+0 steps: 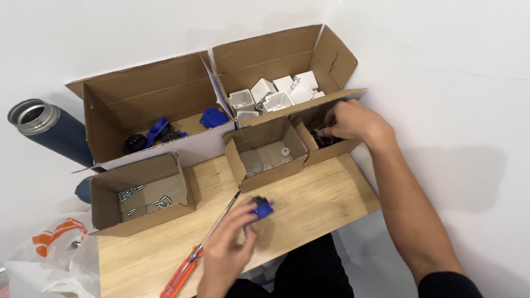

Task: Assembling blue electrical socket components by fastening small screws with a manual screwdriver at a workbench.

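Left hand (229, 243) is over the near edge of the light wooden tabletop (309, 204), its fingers clenched around a small blue and black plastic part (263, 207), held just above the board. An orange-handled screwdriver (190, 264) lies on the tabletop beside that hand, shaft pointing toward the far edge.

Right hand (353, 121) reaches into a small open cardboard box of dark parts (326, 138) at the far right corner; fingers curled down inside, whether they grasp anything cannot be told.

Just beside it toward the left stands a small cardboard box holding flat white pieces (268, 154). A small cardboard box of metal screws (141, 196) stands at the left edge. Behind these, along the far edge, are a large cardboard box with blue and black parts (154, 107) and a large cardboard box of white square housings (276, 72). A dark blue cylindrical flask with a steel rim (47, 129) lies off the left side.
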